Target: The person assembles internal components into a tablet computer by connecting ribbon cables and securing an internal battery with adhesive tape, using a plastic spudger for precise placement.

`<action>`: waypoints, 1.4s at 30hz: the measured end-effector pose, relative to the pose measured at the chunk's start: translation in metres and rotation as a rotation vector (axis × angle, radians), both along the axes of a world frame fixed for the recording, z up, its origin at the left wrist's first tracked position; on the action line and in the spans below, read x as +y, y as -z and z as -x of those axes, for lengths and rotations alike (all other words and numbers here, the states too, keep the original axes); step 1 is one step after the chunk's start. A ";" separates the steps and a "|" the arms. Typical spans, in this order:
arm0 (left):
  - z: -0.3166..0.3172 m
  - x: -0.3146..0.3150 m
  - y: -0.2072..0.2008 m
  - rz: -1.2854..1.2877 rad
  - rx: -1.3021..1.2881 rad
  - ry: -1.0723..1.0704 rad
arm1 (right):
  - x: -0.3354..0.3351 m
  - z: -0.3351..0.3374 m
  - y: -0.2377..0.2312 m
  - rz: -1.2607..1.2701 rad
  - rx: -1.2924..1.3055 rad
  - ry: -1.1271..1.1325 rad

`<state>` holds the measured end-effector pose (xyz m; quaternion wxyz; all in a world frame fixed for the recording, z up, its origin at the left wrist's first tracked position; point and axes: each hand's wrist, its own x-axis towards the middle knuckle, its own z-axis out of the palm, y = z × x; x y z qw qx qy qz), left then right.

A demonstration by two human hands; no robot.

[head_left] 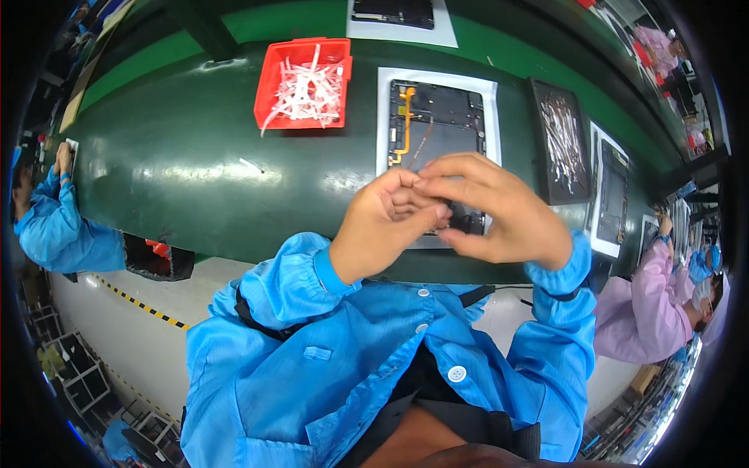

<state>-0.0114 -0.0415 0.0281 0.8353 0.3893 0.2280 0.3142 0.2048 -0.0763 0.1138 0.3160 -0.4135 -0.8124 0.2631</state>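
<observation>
My left hand (390, 222) and my right hand (503, 209) meet over the near part of a black electronic device housing (456, 101). The left fingers are curled in, with the thumb pressed toward them. My right fingers bend over to touch the left fingertips, its thumb just below them. Whatever small thing the fingertips hold is hidden between them. An orange flex cable (404, 125) runs along the left side of the housing. Just above my fingers, a thin brownish strip (424, 140) slants across it. Under the housing lies a white sheet (490, 117).
A red bin (265, 97) of white strips stands left of the housing. To the right is a dark tray (544, 129) of thin strips, then another housing (612, 191). A small white piece (251, 165) lies on the green table (179, 171). Co-workers sit at both sides.
</observation>
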 end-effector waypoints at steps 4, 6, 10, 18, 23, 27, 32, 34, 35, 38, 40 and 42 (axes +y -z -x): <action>-0.011 0.010 -0.002 -0.031 0.034 -0.030 | -0.010 -0.009 0.025 -0.208 -0.039 0.135; -0.017 0.005 -0.009 -0.174 0.056 -0.125 | -0.008 -0.015 0.032 -0.194 -0.020 0.191; -0.012 -0.003 -0.005 -0.740 0.370 -0.199 | 0.013 -0.025 0.045 -0.090 0.177 0.342; -0.012 -0.021 0.018 -1.491 0.753 0.195 | 0.060 -0.054 0.109 -0.122 0.134 0.436; -0.012 -0.019 0.017 -1.527 0.767 0.276 | 0.063 -0.056 0.116 -0.127 0.070 0.447; -0.012 -0.015 0.016 -1.523 0.771 0.324 | 0.066 -0.058 0.119 -0.119 0.109 0.442; -0.012 -0.011 0.015 -1.481 0.751 0.345 | 0.067 -0.059 0.118 -0.089 0.160 0.451; -0.012 -0.010 0.014 -1.467 0.747 0.347 | 0.067 -0.060 0.114 -0.167 0.012 0.455; -0.012 -0.010 0.013 -1.465 0.749 0.356 | 0.066 -0.059 0.115 -0.166 0.009 0.451; -0.011 -0.011 0.012 -1.462 0.752 0.361 | 0.065 -0.059 0.115 -0.139 -0.005 0.483; -0.011 -0.011 0.012 -1.461 0.752 0.353 | 0.065 -0.058 0.116 -0.109 0.015 0.493; -0.010 -0.011 0.012 -1.461 0.761 0.373 | 0.065 -0.060 0.116 -0.100 0.024 0.482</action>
